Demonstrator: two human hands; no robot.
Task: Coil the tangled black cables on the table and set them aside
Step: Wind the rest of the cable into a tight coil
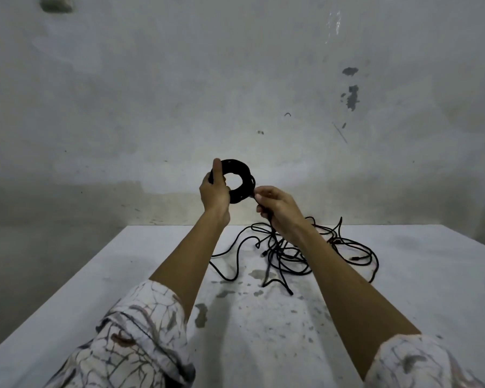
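With the left hand (214, 191) gripping the black coil (237, 180) held up above the table (403, 275) and the right hand (277, 208) pinching the loose strand rising from the tangled cables (297, 253), each new loop probably needed light, even tension.

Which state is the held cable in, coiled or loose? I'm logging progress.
Mostly coiled: the left hand grips a tight ring, the coil, while its tail hangs loose.
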